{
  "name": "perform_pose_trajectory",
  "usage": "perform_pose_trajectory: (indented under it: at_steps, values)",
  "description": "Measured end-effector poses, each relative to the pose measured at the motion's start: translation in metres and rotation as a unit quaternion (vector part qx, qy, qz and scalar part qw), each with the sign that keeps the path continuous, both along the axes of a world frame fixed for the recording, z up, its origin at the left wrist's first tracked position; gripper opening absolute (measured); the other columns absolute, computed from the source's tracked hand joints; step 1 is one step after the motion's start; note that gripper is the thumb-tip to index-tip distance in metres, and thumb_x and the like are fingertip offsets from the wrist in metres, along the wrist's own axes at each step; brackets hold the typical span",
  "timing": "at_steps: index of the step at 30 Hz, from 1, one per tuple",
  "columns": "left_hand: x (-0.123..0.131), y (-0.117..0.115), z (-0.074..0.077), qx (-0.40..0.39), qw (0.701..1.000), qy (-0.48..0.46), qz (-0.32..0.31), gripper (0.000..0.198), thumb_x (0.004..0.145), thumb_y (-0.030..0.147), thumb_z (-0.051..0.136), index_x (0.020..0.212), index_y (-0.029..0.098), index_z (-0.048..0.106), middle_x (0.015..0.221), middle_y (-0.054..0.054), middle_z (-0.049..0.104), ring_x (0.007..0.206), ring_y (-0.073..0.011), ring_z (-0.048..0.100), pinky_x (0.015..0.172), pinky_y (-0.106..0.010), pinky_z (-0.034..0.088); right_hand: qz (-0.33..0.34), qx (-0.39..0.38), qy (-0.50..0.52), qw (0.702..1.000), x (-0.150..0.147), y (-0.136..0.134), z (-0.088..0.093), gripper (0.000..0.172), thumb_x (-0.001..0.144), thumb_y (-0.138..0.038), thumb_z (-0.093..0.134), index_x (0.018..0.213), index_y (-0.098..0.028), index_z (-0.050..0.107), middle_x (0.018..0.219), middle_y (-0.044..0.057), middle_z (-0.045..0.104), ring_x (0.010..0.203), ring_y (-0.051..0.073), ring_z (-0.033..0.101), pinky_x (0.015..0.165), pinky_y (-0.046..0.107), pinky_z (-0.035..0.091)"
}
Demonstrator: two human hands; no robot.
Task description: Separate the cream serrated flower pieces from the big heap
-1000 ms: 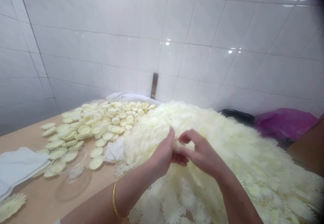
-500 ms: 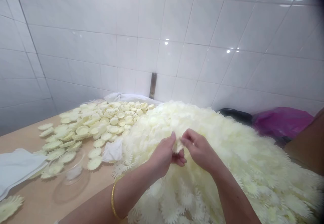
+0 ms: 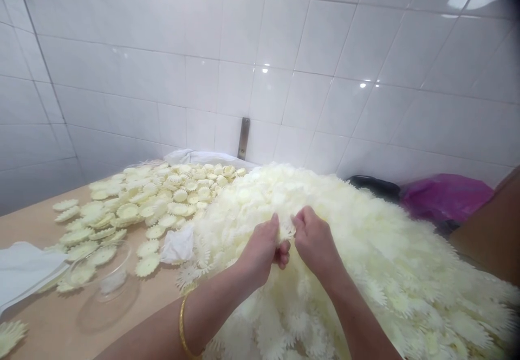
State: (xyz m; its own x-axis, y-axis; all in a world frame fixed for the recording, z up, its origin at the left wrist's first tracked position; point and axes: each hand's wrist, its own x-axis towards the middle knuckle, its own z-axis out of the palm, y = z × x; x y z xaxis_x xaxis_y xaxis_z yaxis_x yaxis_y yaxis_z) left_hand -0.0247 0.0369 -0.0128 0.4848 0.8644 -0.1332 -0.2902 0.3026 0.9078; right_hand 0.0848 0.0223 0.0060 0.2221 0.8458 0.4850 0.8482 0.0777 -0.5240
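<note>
Between my two hands is a pale yellow flower-shaped petal piece [image 3: 286,232], mostly hidden by the fingers. My left hand [image 3: 266,246] is closed on it, thumb pointing up and fingers curled beneath. From the other side, my right hand [image 3: 313,235] pinches its edge with thumb and forefinger. Both hands hover over a big heap of loose, pale petal pieces with fringed edges [image 3: 406,273]. Left of the heap, stacked flower discs [image 3: 130,211] with toothed rims lie in a spread pile.
A clear shallow dish [image 3: 111,284] stands on the tan tabletop [image 3: 138,314] near crumpled white tissue [image 3: 177,245]. White sheets [image 3: 28,268] lie at the left edge. A purple plastic bag [image 3: 444,197] and a black object [image 3: 374,187] sit behind the heap, against the tiled wall [image 3: 244,40].
My right hand has turned and its fingers have curled in more tightly. My left fingers have drawn in under the piece. The view has shifted slightly.
</note>
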Motion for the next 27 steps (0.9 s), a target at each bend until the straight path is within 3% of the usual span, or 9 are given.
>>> perform_pose_trajectory:
  at_steps: [4,7,12,19,27]
  values:
    - [-0.002,-0.004,0.003,0.042,0.998,0.026,0.030,0.038,0.078,0.054,0.040,0.065,0.020,0.032,0.038,0.006,0.036,0.032,-0.0074,0.034,0.037,-0.020,0.026,-0.116,-0.002,-0.033,0.993,0.027,0.005,-0.002,0.017,0.078,-0.019,0.036,0.063,-0.022,0.030,0.055,0.001,0.043,0.048,0.014,0.040,0.047,0.026,0.027]
    - [-0.003,-0.005,0.004,0.032,0.999,0.014,0.020,0.037,0.080,0.052,0.039,0.068,0.017,0.040,0.047,0.002,0.046,0.038,-0.0085,0.043,0.041,-0.022,0.035,-0.144,-0.013,-0.059,0.988,0.044,0.005,0.000,0.013,0.077,-0.017,0.037,0.065,-0.021,0.035,0.061,0.004,0.046,0.053,0.017,0.042,0.050,0.027,0.028]
    - [-0.001,-0.004,0.000,0.006,0.997,-0.035,-0.065,0.024,0.079,0.036,0.046,0.088,0.014,0.049,0.062,-0.003,0.053,0.051,-0.0128,0.055,0.055,-0.029,0.045,-0.089,0.014,-0.091,0.992,0.040,-0.003,0.009,0.018,0.081,-0.017,0.032,0.067,-0.020,0.044,0.072,0.006,0.049,0.062,0.018,0.046,0.055,0.027,0.030]
    - [-0.002,-0.007,0.001,0.041,0.992,-0.030,-0.117,0.034,0.072,0.043,0.058,0.088,0.015,0.049,0.064,-0.002,0.052,0.055,-0.0131,0.056,0.058,-0.030,0.046,-0.019,-0.002,-0.024,1.000,0.034,-0.016,0.024,0.023,0.082,-0.029,0.035,0.064,-0.020,0.045,0.067,0.003,0.051,0.062,0.017,0.047,0.057,0.027,0.034]
    - [-0.002,-0.006,0.003,0.001,0.996,-0.016,-0.091,0.021,0.081,0.032,0.045,0.091,0.014,0.049,0.062,-0.004,0.053,0.050,-0.0128,0.055,0.055,-0.029,0.047,0.022,-0.013,-0.026,0.999,0.031,-0.017,0.023,0.027,0.081,-0.034,0.037,0.058,-0.020,0.040,0.059,0.001,0.050,0.056,0.015,0.045,0.053,0.026,0.033]
